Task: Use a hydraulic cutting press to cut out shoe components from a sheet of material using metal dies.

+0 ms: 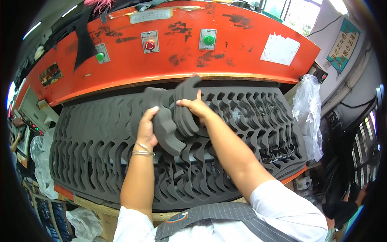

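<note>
My left hand is closed on a thick, wavy dark grey foam piece, with the thumb along its near side. Just right of it, my right hand grips a stack of similar curved foam pieces, thumb on the left and fingers hidden behind. Both lots are held tilted above a large cut foam sheet, side by side and close together. Rows of wavy slots run across the sheet, and thin foam strips stand between them. At the upper left, wavy cut pieces still lie in their places.
Behind the sheet rises an orange machine front with a red button and green buttons. A dark wavy cutting die lies on the sheet's right part. Clear plastic bags hang at the right and left.
</note>
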A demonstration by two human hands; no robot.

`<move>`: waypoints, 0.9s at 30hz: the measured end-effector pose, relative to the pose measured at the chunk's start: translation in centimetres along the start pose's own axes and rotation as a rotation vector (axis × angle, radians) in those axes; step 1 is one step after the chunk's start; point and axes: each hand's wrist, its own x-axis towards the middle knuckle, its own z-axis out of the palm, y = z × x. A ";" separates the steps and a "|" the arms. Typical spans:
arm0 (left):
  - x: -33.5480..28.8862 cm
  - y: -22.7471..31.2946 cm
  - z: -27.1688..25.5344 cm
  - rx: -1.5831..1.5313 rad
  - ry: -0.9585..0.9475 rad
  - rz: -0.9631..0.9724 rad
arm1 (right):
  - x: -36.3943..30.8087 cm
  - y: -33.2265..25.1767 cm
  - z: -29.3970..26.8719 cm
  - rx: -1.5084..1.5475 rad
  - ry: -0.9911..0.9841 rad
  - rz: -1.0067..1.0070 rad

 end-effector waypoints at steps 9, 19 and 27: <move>5.3 -0.5 0.2 0.615 0.123 -0.045 | 0.7 -1.4 -1.8 -0.142 -0.085 0.380; 7.1 -2.2 3.2 0.602 0.119 -0.108 | 3.0 1.3 -6.3 0.293 -0.249 0.242; 4.9 -2.2 8.2 0.507 0.219 -0.126 | 3.0 -1.5 -7.8 0.068 -0.384 0.026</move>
